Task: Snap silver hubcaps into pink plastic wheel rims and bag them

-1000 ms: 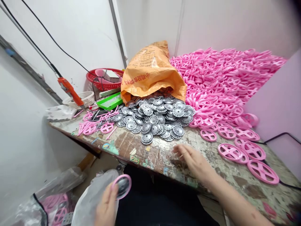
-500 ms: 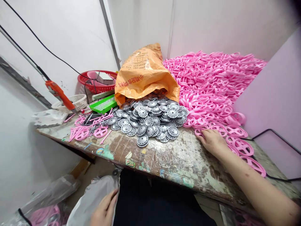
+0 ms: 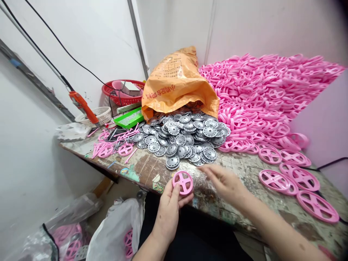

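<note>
A pink plastic spoked wheel [image 3: 183, 182] is held upright in my left hand [image 3: 168, 208], thumb on its front and fingers behind, over the table's front edge. My right hand [image 3: 224, 183] reaches leftward above the table, its fingers stretched out and nothing visible in them. Its fingertips are close to the front of a heap of grey hubcap-like discs [image 3: 181, 139]. Whether they touch a disc I cannot tell. These discs spill from the mouth of an orange sack [image 3: 179, 85].
A large heap of pink wheels [image 3: 261, 94] fills the back right; loose ones lie in front. At left are pink rods [image 3: 130, 136], a green tray [image 3: 129, 119], a red basket [image 3: 110, 95] and a hanging orange screwdriver [image 3: 83, 107]. A white bag [image 3: 108, 232] stands below the table.
My left hand has risen from the white bag and now holds a pink wheel. My right hand has left the pink wheels and moved left toward the grey discs. The view has shifted.
</note>
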A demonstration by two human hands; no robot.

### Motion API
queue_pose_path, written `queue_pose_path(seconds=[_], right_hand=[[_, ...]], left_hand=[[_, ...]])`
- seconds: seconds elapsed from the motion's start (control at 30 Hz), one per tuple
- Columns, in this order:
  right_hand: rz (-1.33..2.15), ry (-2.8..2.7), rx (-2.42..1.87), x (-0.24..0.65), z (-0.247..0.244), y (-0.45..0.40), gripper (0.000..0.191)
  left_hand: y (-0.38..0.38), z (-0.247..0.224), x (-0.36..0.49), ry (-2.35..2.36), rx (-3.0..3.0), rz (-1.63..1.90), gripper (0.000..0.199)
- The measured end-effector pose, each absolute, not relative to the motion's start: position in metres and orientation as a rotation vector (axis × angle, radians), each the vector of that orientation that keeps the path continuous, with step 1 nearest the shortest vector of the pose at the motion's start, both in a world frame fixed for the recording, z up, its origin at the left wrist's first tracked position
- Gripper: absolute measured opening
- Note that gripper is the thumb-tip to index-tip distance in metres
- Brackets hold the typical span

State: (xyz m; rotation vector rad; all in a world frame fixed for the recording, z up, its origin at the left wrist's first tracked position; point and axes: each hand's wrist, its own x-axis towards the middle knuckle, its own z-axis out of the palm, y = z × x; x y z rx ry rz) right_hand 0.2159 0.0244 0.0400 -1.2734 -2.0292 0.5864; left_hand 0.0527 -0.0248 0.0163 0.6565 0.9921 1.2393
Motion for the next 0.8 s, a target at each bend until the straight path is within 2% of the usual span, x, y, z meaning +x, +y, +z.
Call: queue_pose_path(seconds=[0.13, 0.27, 0.37, 0.43, 0.6, 0.7, 0.8], right_hand=[[0.064, -2.069, -1.59, 0.249, 0.014, 0.08, 0.035], [0.031, -2.09, -1.652, 0.255, -0.003, 0.106, 0.031], [0.05, -2.023, -1.712, 0.257, 0.008, 0.105, 0.032], [0.138, -1.947, -1.733, 0.256, 0.022, 0.093, 0.033], [0.779, -1.781, -1.422, 0.222, 0.043, 0.027, 0.038], [0.732, -1.821, -1.196, 0.198, 0.033, 0.001, 0.034], [0.786, -1.742, -1.171, 0.192, 0.028, -0.001, 0.034]], left_hand=[[-0.026, 0.012, 0.047, 1.008, 0.61, 1.21, 0.037], [-0.025, 0.012, 0.049, 1.0, 0.613, 1.163, 0.036], [-0.023, 0.012, 0.049, 0.982, 0.644, 1.147, 0.035], [-0.022, 0.013, 0.049, 0.976, 0.661, 1.141, 0.036], [-0.024, 0.02, 0.051, 0.918, 0.721, 1.154, 0.037], [-0.027, 0.025, 0.052, 0.853, 0.79, 1.161, 0.037], [-0.032, 0.028, 0.048, 0.842, 0.858, 1.143, 0.035]])
